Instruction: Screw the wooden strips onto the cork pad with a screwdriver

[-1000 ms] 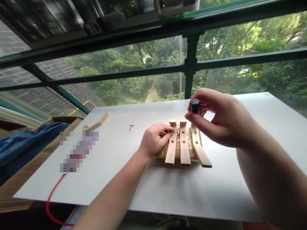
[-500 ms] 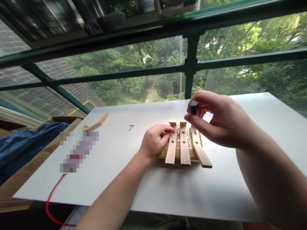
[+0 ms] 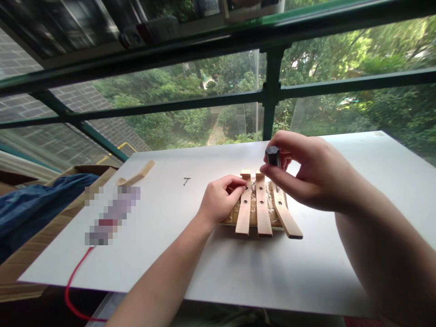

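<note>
My right hand [image 3: 303, 172] is closed around the black handle of a screwdriver [image 3: 273, 156], thumb and fingers wrapped near its top. Its thin shaft points down at the upper part of the right wooden piece [image 3: 289, 219], which lies askew; the tip is hard to make out. My left hand [image 3: 221, 197] pinches the left wooden piece [image 3: 243, 220] beside its upper hole. Between them lies the middle wooden piece [image 3: 263, 220], with two dark screw holes and a raised far end. All three rest across a brown block wrapped in clear plastic [image 3: 253, 213].
The block sits on a white table [image 3: 163, 240]. A bent wooden piece [image 3: 138, 175] and a small L-shaped dark tool [image 3: 186, 181] lie to the left, near a pixelated item [image 3: 114, 215] with a red cord [image 3: 70, 281]. Beyond the left edge stands a cardboard box [image 3: 44, 236] with blue cloth.
The screwdriver handle has shifted slightly left and down with my right hand. My left hand keeps its place, and the wooden pieces look nearly the same.
</note>
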`<state>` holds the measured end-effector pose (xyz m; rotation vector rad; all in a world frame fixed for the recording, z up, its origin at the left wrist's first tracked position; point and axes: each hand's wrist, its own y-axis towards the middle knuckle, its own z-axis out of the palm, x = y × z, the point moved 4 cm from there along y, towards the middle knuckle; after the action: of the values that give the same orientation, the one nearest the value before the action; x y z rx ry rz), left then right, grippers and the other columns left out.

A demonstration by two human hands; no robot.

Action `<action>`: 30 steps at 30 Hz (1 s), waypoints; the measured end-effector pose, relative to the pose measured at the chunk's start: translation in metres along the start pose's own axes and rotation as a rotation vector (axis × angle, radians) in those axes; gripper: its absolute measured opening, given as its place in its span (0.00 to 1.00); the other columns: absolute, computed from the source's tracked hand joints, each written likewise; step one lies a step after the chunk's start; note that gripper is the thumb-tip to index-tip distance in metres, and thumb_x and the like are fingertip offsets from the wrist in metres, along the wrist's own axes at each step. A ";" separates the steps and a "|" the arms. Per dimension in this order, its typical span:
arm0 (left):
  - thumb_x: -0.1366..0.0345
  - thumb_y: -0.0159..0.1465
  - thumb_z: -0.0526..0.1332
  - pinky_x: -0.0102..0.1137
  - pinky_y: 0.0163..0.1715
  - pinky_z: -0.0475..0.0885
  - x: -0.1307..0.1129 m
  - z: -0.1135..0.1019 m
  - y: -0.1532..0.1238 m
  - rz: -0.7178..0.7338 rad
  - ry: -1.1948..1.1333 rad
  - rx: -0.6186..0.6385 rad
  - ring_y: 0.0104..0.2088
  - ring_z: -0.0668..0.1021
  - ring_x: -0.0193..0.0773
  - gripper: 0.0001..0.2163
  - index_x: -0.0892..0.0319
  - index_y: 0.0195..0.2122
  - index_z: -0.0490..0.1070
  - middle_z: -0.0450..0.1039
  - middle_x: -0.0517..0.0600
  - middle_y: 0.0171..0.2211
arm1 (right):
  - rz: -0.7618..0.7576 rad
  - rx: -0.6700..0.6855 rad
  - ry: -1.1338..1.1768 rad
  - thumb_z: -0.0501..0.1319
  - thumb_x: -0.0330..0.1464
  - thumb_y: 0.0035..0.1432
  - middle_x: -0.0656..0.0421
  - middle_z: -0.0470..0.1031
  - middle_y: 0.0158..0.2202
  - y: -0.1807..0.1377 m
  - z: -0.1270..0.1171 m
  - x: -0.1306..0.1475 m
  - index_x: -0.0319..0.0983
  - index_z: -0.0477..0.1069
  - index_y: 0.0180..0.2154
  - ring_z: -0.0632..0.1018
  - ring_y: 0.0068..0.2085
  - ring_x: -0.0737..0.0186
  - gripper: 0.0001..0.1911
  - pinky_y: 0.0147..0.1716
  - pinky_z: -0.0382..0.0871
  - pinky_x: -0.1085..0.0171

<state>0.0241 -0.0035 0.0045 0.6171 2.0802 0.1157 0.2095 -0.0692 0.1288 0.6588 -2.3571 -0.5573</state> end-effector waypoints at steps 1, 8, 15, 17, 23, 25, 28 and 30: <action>0.65 0.64 0.62 0.29 0.38 0.77 0.001 0.000 0.000 -0.024 -0.037 -0.017 0.35 0.81 0.35 0.06 0.56 0.40 0.78 0.81 0.47 0.37 | 0.000 0.001 0.002 0.61 0.31 0.56 0.60 0.71 0.26 0.000 0.000 0.000 0.41 0.64 0.32 0.71 0.27 0.62 0.05 0.26 0.59 0.62; 0.65 0.63 0.63 0.29 0.37 0.78 0.006 0.000 0.000 -0.055 -0.113 -0.060 0.34 0.80 0.34 0.06 0.57 0.41 0.77 0.80 0.47 0.36 | 0.001 0.010 -0.002 0.61 0.31 0.56 0.60 0.71 0.26 0.000 0.002 -0.001 0.41 0.65 0.32 0.71 0.27 0.63 0.04 0.26 0.58 0.62; 0.66 0.65 0.60 0.30 0.38 0.77 0.002 0.002 -0.001 0.029 0.020 -0.007 0.35 0.80 0.35 0.06 0.55 0.40 0.76 0.80 0.47 0.39 | 0.000 0.027 -0.013 0.61 0.31 0.56 0.60 0.71 0.26 0.001 0.004 -0.003 0.41 0.66 0.33 0.71 0.27 0.63 0.04 0.26 0.58 0.62; 0.67 0.64 0.60 0.31 0.39 0.77 0.000 0.002 -0.001 0.067 0.056 -0.009 0.36 0.80 0.36 0.06 0.55 0.40 0.76 0.80 0.47 0.40 | -0.002 0.022 -0.013 0.61 0.31 0.56 0.60 0.71 0.26 0.001 0.004 -0.003 0.41 0.66 0.33 0.71 0.27 0.63 0.04 0.26 0.59 0.62; 0.66 0.64 0.61 0.30 0.38 0.76 -0.004 0.003 -0.002 0.110 0.094 -0.019 0.36 0.80 0.36 0.06 0.55 0.40 0.76 0.80 0.48 0.40 | -0.003 -0.010 0.023 0.61 0.31 0.57 0.60 0.72 0.28 0.001 0.006 -0.004 0.41 0.65 0.35 0.73 0.29 0.63 0.04 0.29 0.63 0.63; 0.65 0.64 0.61 0.29 0.37 0.76 -0.004 0.004 -0.003 0.090 0.088 -0.011 0.34 0.80 0.35 0.06 0.55 0.41 0.75 0.80 0.47 0.39 | -0.010 -0.018 0.047 0.61 0.31 0.57 0.59 0.74 0.30 0.002 0.008 -0.005 0.40 0.66 0.37 0.74 0.30 0.63 0.05 0.30 0.65 0.63; 0.65 0.63 0.62 0.28 0.34 0.76 -0.004 0.004 -0.002 0.043 0.085 -0.005 0.32 0.80 0.33 0.06 0.54 0.41 0.73 0.79 0.46 0.37 | -0.024 0.001 0.087 0.61 0.30 0.58 0.58 0.75 0.34 0.003 0.016 -0.009 0.39 0.67 0.41 0.75 0.32 0.62 0.08 0.34 0.67 0.63; 0.64 0.63 0.62 0.28 0.34 0.76 -0.004 0.004 -0.001 0.035 0.091 -0.001 0.31 0.79 0.33 0.06 0.54 0.41 0.72 0.79 0.45 0.36 | -0.021 0.018 0.106 0.60 0.31 0.59 0.57 0.76 0.35 0.005 0.022 -0.013 0.39 0.68 0.44 0.76 0.33 0.62 0.09 0.35 0.67 0.63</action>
<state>0.0288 -0.0068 0.0049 0.6584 2.1570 0.1679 0.2026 -0.0529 0.1092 0.7051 -2.2607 -0.4990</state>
